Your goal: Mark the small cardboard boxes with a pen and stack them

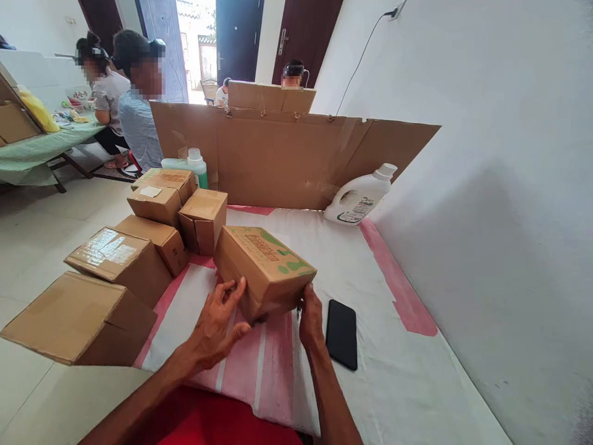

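We are looking down at a white woven sheet (370,259) with pink stripes, which is covering the work surface against the wall. A cardboard screen (278,154) is standing across its far edge. Plain cartons (115,253) are crowding the left side, some stacked, the nearest one (78,318) hanging over the sheet's edge.

The green-printed carton (266,269) is sitting mid-sheet right in front of us. It is tilted, with its near bottom corner lifting off the sheet and its top still closed. A white detergent jug (359,198) is leaning at the far right by the screen, and a green bottle (194,164) is standing behind the cartons. A black phone (341,334) is lying flat just beside the right wrist.

The left hand (217,321) is spreading its fingers, thumb and forefinger pressing the carton's near-left face. The right hand (311,318) is bracing the near-right corner with fingers curled. Something dark is showing under that corner, and we cannot tell whether the hand is pinching it.

We are judging the step in hand as steadying and turning this carton. Any further turning is calling for both hands keeping the near corners and staying clear of the phone. Other people are sitting at a far table.
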The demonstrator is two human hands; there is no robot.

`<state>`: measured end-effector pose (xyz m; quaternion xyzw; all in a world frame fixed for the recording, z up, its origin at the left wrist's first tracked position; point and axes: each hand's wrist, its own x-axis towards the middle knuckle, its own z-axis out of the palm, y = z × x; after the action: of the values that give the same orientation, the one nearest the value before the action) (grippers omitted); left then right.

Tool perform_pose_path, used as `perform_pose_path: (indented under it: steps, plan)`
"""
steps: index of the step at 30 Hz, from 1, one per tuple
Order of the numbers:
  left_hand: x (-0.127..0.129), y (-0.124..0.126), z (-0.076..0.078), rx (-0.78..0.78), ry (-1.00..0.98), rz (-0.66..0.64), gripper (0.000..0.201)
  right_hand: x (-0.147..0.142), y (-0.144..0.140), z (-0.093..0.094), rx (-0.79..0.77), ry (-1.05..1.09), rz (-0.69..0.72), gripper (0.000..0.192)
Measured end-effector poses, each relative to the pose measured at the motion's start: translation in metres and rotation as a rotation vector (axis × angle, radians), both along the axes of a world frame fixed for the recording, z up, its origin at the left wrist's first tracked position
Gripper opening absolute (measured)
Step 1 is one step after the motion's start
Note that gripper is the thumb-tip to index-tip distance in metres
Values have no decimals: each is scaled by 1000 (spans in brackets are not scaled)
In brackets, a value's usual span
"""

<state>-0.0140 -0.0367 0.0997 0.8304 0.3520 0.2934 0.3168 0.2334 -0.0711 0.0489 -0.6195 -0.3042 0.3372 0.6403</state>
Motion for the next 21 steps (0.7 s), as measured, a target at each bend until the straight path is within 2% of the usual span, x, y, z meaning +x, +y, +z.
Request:
perform_pose_path:
  steps: [4,6,8,11,15,18,21]
  plan:
    - [11,-17,30,308,140,-126,84,34,-4,20,-83,75,-29,73]
    - [18,-10,41,422,133,-136,88,49,-5,32,-113,100,6,68]
    - [23,3,51,471,132,-103,93,61,-2,43,-137,125,80,63]
    - [30,28,60,340,180,-99,91,68,9,53,-163,164,178,60]
    - [34,53,59,91,173,-112,85,59,27,48,-154,214,186,74]
    - [31,66,55,39,121,-83,88,45,33,38,-121,261,207,82]
    - [25,75,58,6,60,-77,82,31,37,35,-54,306,240,84]
